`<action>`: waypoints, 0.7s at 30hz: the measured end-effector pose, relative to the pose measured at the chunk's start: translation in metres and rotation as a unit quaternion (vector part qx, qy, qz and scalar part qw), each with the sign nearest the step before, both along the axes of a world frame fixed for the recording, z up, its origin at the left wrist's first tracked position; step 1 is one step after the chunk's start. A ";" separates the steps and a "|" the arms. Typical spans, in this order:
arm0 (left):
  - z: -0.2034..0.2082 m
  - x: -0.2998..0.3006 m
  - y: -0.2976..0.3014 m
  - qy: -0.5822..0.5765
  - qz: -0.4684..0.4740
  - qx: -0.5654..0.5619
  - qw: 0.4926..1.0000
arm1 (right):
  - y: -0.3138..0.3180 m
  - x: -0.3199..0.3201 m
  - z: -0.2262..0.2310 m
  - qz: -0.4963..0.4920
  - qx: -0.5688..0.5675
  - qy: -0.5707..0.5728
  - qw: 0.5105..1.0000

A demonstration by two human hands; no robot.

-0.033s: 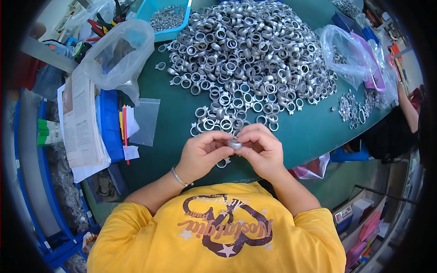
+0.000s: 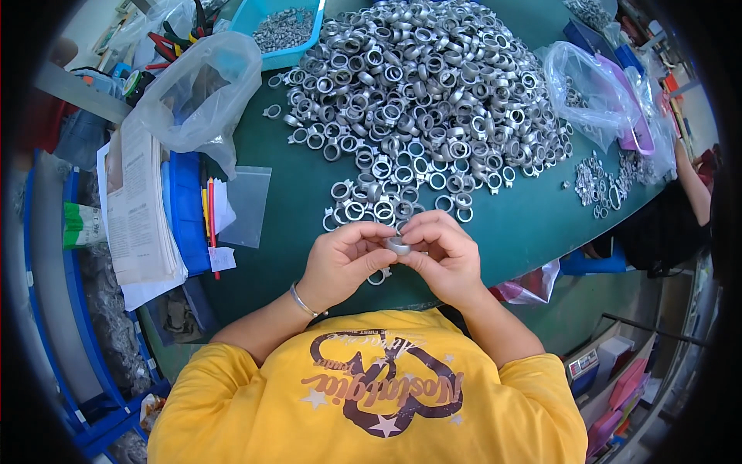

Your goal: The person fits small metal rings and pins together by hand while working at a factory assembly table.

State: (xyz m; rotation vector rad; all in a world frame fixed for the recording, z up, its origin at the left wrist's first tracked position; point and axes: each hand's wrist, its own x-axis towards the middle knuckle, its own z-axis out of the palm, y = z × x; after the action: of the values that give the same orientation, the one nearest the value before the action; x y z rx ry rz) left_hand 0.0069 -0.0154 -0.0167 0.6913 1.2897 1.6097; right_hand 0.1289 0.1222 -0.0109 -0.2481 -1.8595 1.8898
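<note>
Between the fingertips of both hands is a silver-grey metal ring [image 2: 398, 246], seen side-on with its broad band toward me. My left hand [image 2: 345, 259] pinches it from the left with thumb and fingers. From the right, my right hand [image 2: 443, 257] grips the same ring, thumb below and forefinger above. Just under the hands another ring [image 2: 377, 277] lies on the green tabletop, partly covered by my fingers. Beyond them spreads a loose group of rings [image 2: 384, 209], several with small lugs on the rim. This group runs back into a tall heap of similar rings [image 2: 433, 85].
At the back left stands a light-blue tray [image 2: 315, 35] of small metal parts, beside an open plastic bag [image 2: 193, 116] and pliers [image 2: 174, 42]. Papers [image 2: 143, 209] and a blue bin [image 2: 188, 209] line the left edge. Another person's arm [image 2: 693, 182] shows at right, near small parts [image 2: 599, 185].
</note>
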 end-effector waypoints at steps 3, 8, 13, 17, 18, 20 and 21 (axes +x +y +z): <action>0.005 0.002 0.001 0.059 0.014 0.012 0.998 | -0.004 0.003 0.002 -0.003 -0.004 0.013 1.000; 0.008 0.005 0.000 0.074 0.036 0.017 0.997 | 0.003 0.009 -0.008 0.019 0.174 0.023 0.984; 0.006 0.005 -0.001 -0.014 0.075 -0.014 0.997 | -0.008 0.014 -0.015 0.024 -0.131 0.012 0.991; 0.010 0.002 -0.002 -0.002 0.022 -0.053 0.998 | -0.007 0.016 -0.017 0.038 -0.174 0.009 0.984; 0.014 0.002 -0.002 -0.016 0.022 -0.057 0.998 | -0.006 0.016 -0.017 0.041 -0.163 0.007 0.986; 0.016 0.002 -0.001 -0.007 0.025 -0.043 0.999 | -0.006 0.016 -0.016 0.042 -0.119 0.011 0.992; 0.017 0.003 0.000 -0.003 0.027 -0.035 0.999 | -0.005 0.015 -0.015 0.042 -0.097 0.013 0.994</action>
State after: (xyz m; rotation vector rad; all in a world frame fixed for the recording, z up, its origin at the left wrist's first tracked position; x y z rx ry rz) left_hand 0.0095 -0.0158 -0.0001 0.6121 1.3644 1.6000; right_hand 0.1442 0.1168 -0.0258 -0.2095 -1.6932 2.1242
